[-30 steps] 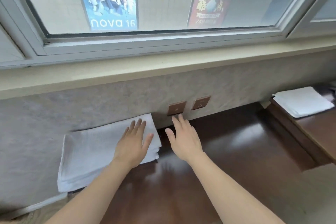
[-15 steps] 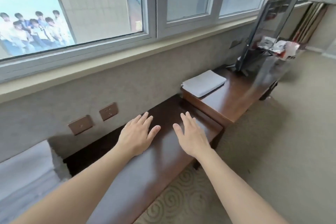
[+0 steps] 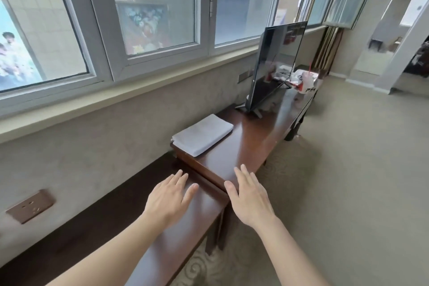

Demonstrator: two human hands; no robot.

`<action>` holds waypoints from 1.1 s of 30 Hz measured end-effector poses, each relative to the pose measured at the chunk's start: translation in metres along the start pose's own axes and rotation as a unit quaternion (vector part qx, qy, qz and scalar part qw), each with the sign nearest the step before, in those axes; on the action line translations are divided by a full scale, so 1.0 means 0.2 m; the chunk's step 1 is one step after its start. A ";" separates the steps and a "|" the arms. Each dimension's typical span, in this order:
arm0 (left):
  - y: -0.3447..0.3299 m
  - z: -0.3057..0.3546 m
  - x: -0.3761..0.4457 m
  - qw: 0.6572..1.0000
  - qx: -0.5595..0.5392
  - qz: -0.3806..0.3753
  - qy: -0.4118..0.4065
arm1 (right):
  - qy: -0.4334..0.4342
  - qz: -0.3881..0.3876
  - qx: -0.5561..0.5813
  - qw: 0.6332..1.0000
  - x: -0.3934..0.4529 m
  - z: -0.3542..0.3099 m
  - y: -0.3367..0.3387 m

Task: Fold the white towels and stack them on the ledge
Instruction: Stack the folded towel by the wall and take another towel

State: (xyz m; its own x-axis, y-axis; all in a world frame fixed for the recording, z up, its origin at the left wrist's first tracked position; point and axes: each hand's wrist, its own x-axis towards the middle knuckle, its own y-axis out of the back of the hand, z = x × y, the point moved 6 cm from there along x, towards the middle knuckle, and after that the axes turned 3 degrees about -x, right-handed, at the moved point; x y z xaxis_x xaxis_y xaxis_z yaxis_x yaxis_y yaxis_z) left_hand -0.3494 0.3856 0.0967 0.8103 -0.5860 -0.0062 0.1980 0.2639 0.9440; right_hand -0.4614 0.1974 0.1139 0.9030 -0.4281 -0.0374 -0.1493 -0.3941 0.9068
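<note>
Two bare hands, left (image 3: pixel 170 198) and right (image 3: pixel 249 197), hover flat with fingers spread, holding nothing, above the dark table (image 3: pixel 246 144) where one folded white towel (image 3: pixel 202 137) lies beyond, near a blurred television (image 3: pixel 276 62).

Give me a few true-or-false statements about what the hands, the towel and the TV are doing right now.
1. Both hands are empty, fingers straight. True: left hand, right hand.
2. A folded white towel lies on the higher wooden table. True.
3. The right hand grips the towel. False: the towel lies apart, beyond both hands.
4. The TV lies flat on the carpet. False: it stands upright on the table.
5. A wall socket sits left of the hands. True.
</note>
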 end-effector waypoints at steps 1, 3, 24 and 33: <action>-0.02 0.00 0.10 1.000 -0.002 -0.001 0.001 | 0.001 -0.003 -0.009 1.000 0.08 0.03 0.00; -0.08 -0.01 0.29 1.000 -0.003 -0.003 -0.003 | 0.005 -0.008 -0.026 1.000 0.24 0.08 0.00; -0.56 -0.06 1.59 0.996 -0.024 -0.026 0.087 | 0.115 -0.171 -0.071 0.976 1.97 0.49 -0.34; -0.82 -0.01 1.96 0.986 0.016 -0.027 0.161 | 0.303 -0.225 -0.154 0.913 2.57 0.57 -0.64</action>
State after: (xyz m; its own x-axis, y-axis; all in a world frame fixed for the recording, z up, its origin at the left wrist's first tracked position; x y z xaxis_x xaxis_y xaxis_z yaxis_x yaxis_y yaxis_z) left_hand -0.0625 0.1135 -0.0606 0.9334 -0.3229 -0.1563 0.2321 0.2112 0.9495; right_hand -0.0249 -0.0644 -0.0684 0.9163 0.2862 -0.2801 0.3271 -0.1314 0.9358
